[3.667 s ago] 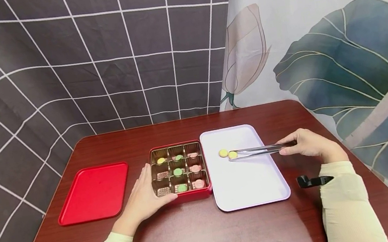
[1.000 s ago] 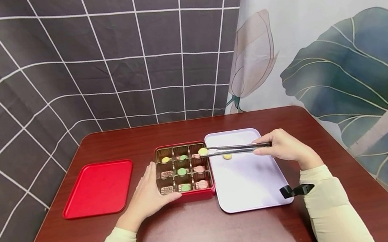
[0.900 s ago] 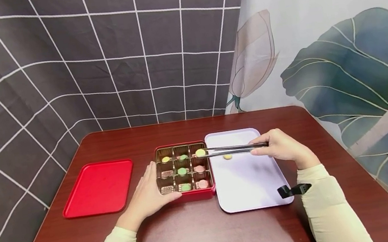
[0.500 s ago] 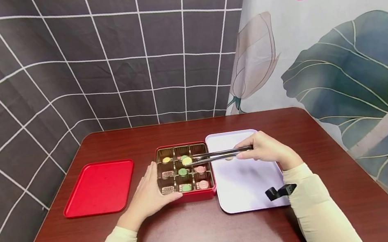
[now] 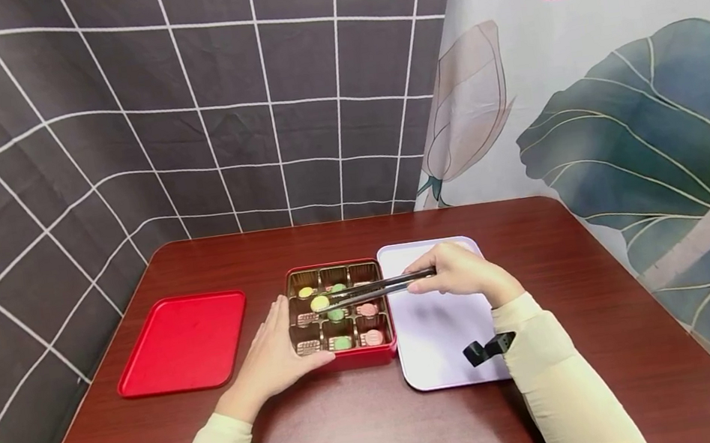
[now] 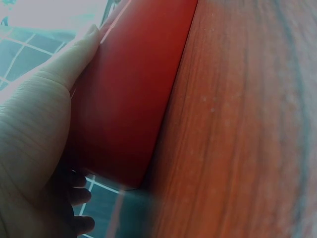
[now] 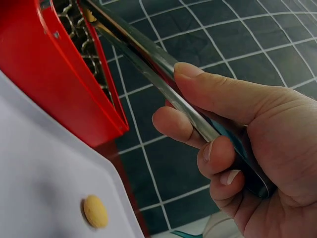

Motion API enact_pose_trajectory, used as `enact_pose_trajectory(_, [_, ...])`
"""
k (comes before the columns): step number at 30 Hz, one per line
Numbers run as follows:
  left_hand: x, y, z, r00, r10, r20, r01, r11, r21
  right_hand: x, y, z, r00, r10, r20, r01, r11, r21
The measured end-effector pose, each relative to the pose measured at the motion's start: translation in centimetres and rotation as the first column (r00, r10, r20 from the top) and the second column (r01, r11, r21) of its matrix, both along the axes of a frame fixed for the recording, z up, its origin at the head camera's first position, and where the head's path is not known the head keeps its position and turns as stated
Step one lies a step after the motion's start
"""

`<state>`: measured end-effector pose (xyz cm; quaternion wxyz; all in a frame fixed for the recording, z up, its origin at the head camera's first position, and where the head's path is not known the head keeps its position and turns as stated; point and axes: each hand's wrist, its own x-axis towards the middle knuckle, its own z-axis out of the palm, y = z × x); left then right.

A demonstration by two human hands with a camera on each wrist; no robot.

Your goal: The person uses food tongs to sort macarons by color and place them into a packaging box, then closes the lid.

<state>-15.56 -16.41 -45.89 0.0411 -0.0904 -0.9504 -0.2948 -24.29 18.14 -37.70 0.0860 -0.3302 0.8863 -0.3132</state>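
My right hand (image 5: 465, 274) grips metal tongs (image 5: 374, 289), their tips pinching a yellow macaron (image 5: 320, 303) over the left and middle columns of a red box (image 5: 362, 359). The box has a gold divided insert. Another yellow macaron (image 5: 306, 293) sits in its back left compartment, green macarons (image 5: 342, 343) fill the middle column, and pink macarons (image 5: 373, 337) lie in the right one. With extended fingers along the left wall and the thumb along the front, my left hand (image 5: 273, 365) rests on the box's front left corner. The right wrist view shows the tongs between thumb and fingers.
Against the box's right side lies a white tray (image 5: 443, 360), bearing one yellow macaron (image 7: 95, 211), which the right hand hides from the head view. A flat red lid (image 5: 181, 344) lies to the left on the brown table (image 5: 357, 433). Gridded cloth (image 5: 214, 143) hangs behind.
The tongs picked up a yellow macaron from the white tray. My right hand has carried it left, across the box toward the left column. The left hand stays at the box corner.
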Motion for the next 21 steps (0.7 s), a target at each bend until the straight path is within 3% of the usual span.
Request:
enact_pose_trajectory(15, [0.1, 0.0, 0.2, 1.000, -0.001, 0.001, 0.001, 1.000, 0.009, -1.0, -3.1, 0.2, 0.997, 0.043, -0.063, -0.036, 0.994, 0.107])
enact_pose_trajectory(21, [0.1, -0.1, 0.2, 1.000, -0.003, 0.003, 0.003, 1.000, 0.008, -0.9, -4.1, 1.1, 0.993, 0.082, -0.080, -0.070, 0.988, 0.138])
